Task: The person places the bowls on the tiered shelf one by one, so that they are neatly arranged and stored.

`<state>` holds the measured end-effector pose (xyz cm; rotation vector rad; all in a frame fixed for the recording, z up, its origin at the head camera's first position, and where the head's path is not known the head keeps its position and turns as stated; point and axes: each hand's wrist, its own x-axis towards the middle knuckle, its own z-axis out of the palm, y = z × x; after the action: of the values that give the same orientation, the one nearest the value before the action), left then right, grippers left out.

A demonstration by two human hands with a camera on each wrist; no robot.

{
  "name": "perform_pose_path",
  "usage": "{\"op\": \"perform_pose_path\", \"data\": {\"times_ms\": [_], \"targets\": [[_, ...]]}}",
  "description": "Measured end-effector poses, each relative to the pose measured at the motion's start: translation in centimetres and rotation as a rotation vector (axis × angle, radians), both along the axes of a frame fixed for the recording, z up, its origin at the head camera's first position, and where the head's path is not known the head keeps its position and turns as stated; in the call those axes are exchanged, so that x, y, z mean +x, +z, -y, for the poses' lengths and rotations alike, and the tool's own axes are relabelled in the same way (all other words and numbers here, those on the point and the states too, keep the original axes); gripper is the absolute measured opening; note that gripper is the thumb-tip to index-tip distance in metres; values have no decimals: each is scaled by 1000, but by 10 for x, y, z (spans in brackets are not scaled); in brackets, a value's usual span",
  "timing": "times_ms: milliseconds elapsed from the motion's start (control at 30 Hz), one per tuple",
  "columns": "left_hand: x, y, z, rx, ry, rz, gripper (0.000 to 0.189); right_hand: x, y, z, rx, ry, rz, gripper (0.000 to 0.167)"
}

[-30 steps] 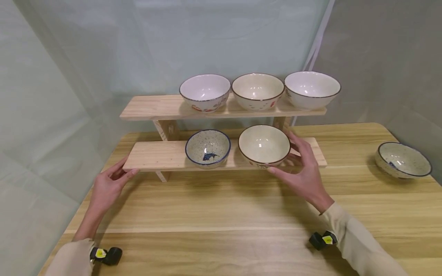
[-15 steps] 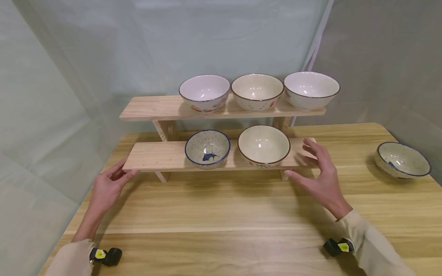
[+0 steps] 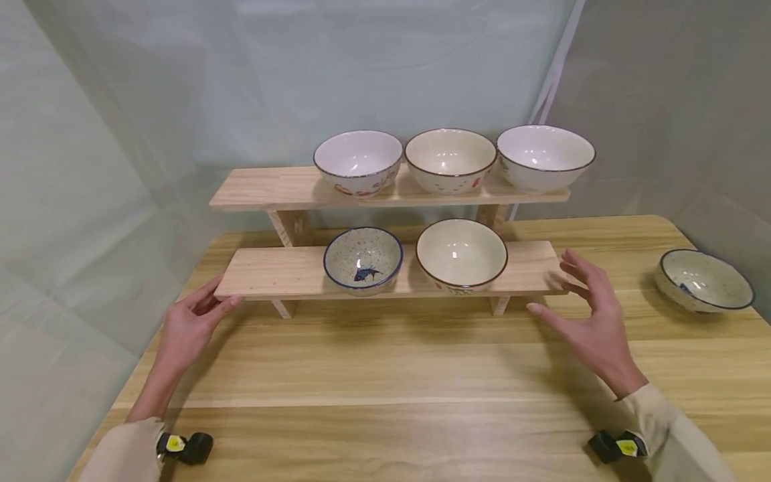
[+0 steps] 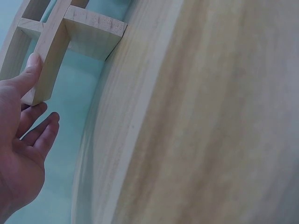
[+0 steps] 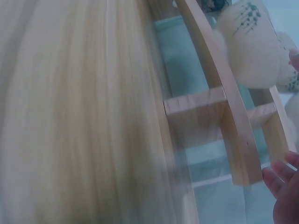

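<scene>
A two-tier wooden shelf (image 3: 271,271) stands on the table. My left hand (image 3: 188,329) holds the left end of its lower board, thumb on the front edge; the left wrist view shows that thumb on the wood and the fingers bent beside the board's end (image 4: 50,70). Just off the board's right end is my right hand (image 3: 599,331), fingers spread and holding nothing. On the lower board sit a cream bowl (image 3: 462,253) with a brown rim and, to its left, a speckled blue-rimmed bowl (image 3: 361,258) with a blue fish inside.
Three larger bowls line the upper board: a white one (image 3: 358,157) at left, a cream one (image 3: 450,157) in the middle and a white one (image 3: 545,154) at right. Another speckled bowl (image 3: 705,281) rests on the table (image 3: 373,375) at far right. Pale curtains (image 3: 391,67) hang behind.
My right hand has let go of the cream bowl and moved right, past the lower board's end. The bowl stays on the board. My left hand has not moved.
</scene>
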<state>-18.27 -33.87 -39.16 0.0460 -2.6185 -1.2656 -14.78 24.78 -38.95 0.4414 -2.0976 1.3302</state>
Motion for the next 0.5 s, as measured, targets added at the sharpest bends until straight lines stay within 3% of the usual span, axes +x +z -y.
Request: {"op": "perform_pose_path", "data": {"times_ms": [500], "targets": [[0,-1,0,4,1,-13,69,16,0,-30,13,-132,103,95]]}}
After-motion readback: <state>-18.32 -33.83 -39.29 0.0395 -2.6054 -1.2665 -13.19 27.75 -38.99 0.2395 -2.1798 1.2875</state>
